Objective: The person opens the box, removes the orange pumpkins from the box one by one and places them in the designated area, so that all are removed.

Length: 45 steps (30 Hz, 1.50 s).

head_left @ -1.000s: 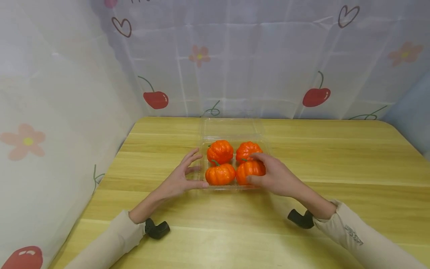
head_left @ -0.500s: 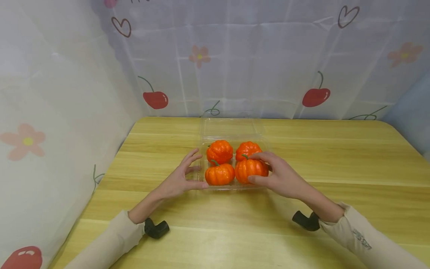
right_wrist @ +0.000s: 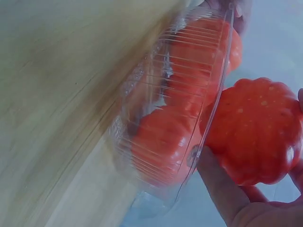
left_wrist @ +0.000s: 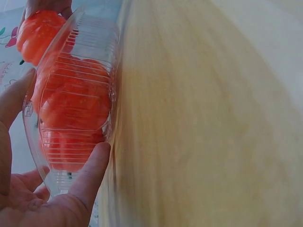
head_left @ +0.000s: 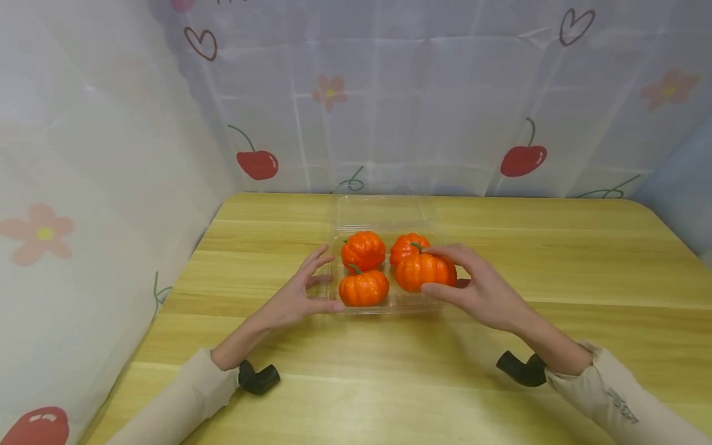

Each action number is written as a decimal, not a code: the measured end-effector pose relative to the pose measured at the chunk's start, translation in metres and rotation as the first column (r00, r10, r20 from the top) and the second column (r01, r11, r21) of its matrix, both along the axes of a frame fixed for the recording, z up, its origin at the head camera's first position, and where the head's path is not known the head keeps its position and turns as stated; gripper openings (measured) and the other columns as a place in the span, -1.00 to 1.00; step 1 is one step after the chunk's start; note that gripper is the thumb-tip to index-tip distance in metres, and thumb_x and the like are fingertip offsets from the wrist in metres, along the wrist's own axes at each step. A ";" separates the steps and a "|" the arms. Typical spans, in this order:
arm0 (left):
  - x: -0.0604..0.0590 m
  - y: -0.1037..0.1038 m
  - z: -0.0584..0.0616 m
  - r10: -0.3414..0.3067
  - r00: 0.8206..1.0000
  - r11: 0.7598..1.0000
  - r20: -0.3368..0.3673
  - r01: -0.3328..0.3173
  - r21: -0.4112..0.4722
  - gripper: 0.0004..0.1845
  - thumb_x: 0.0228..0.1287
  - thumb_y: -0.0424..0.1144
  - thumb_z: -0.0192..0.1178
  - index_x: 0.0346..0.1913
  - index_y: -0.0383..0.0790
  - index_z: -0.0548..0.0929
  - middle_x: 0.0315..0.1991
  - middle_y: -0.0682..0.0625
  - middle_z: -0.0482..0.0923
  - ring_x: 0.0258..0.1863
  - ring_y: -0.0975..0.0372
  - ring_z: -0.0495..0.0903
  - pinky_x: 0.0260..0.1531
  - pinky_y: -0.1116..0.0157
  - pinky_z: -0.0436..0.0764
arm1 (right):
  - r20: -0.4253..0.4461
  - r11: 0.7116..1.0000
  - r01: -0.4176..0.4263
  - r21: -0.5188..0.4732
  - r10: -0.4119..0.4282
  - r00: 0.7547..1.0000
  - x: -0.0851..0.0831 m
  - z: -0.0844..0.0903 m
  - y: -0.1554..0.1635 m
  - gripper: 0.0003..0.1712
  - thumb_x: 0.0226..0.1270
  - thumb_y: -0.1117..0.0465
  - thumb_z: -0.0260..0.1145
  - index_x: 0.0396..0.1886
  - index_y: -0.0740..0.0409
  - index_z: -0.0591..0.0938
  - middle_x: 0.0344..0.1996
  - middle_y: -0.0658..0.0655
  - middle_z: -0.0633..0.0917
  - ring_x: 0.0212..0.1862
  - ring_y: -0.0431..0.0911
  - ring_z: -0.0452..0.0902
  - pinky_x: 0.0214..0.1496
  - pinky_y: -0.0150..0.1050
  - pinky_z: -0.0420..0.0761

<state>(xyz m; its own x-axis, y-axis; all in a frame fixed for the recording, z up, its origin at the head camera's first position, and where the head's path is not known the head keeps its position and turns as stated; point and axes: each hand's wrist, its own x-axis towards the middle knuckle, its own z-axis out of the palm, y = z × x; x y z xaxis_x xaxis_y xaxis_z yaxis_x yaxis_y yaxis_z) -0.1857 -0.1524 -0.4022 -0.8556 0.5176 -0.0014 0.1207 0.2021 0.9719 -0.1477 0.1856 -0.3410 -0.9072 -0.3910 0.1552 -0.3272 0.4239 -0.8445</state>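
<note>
Bare hands: left hand (head_left: 292, 300), right hand (head_left: 483, 292). Beige long sleeves (head_left: 183, 398) ending at the wrists. Black wrist mounts (head_left: 258, 377) underneath, small dark lettering on the right cuff.

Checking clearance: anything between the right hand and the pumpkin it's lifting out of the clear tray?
Nothing visible. The right hand already grips the pumpkin, raised above the clear tray rim. The left hand steadies the tray's left side, clear of it.

Three pumpkins (head_left: 364, 288) in tray (head_left: 384, 213)
</note>
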 end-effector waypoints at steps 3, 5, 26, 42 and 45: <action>-0.001 0.000 0.000 0.003 1.000 1.000 -0.003 -0.003 -0.001 0.11 0.12 -0.31 0.48 0.58 -0.10 -0.07 0.57 -0.02 -0.17 0.41 -0.10 0.19 0.04 0.09 0.61 | -0.003 1.000 -0.001 -0.002 0.001 1.000 0.001 0.001 0.003 -0.40 0.28 0.17 0.44 0.28 0.18 0.48 0.20 0.18 0.44 0.11 0.12 0.43 -0.03 -0.19 0.67; -0.001 0.000 0.000 0.005 1.000 1.000 -0.005 -0.005 -0.003 0.11 0.12 -0.31 0.48 0.58 -0.11 -0.07 0.57 -0.02 -0.17 0.41 -0.10 0.20 0.04 0.09 0.61 | -0.003 1.000 0.004 -0.005 -0.004 1.000 0.002 0.001 0.004 -0.39 0.28 0.19 0.44 0.28 0.19 0.47 0.19 0.18 0.44 0.12 0.12 0.43 -0.02 -0.16 0.67; 0.000 0.000 0.001 0.010 1.000 1.000 -0.009 -0.010 -0.014 0.09 0.13 -0.30 0.47 0.58 -0.12 -0.05 0.57 -0.05 -0.17 0.41 -0.11 0.21 0.05 0.09 0.60 | 0.013 0.994 0.092 -0.067 -0.091 0.996 0.008 0.000 0.012 -0.48 0.35 0.21 0.38 0.22 0.31 0.47 0.21 0.22 0.46 0.15 0.09 0.42 0.03 -0.36 0.60; 0.001 0.001 0.000 0.008 1.000 1.000 -0.001 -0.008 -0.003 0.06 0.14 -0.31 0.46 0.57 -0.14 -0.02 0.58 0.02 -0.24 0.40 -0.11 0.21 0.05 0.10 0.61 | -0.014 0.981 0.166 -0.099 -0.168 0.986 0.010 0.000 0.021 -0.30 0.26 0.27 0.43 0.31 0.33 0.32 0.20 0.23 0.39 0.18 0.06 0.33 -0.02 -0.50 0.56; 0.001 0.001 -0.001 0.009 1.000 1.000 -0.002 -0.009 0.002 0.05 0.14 -0.32 0.46 0.57 -0.16 -0.01 0.58 0.05 -0.26 0.40 -0.11 0.21 0.04 0.10 0.61 | -0.024 0.982 0.178 -0.062 -0.180 0.983 0.010 0.001 0.024 -0.25 0.26 0.24 0.44 0.37 0.33 0.34 0.22 0.24 0.35 0.20 0.11 0.31 -0.02 -0.54 0.53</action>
<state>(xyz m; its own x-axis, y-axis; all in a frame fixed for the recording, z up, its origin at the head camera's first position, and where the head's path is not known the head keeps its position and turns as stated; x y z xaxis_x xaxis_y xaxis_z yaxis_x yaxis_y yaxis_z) -0.1842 -0.1509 -0.4028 -0.8601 0.5101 0.0013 0.1208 0.2011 0.9721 -0.1382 0.2097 -0.3404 -0.9564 -0.2122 0.2007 -0.2755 0.4271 -0.8612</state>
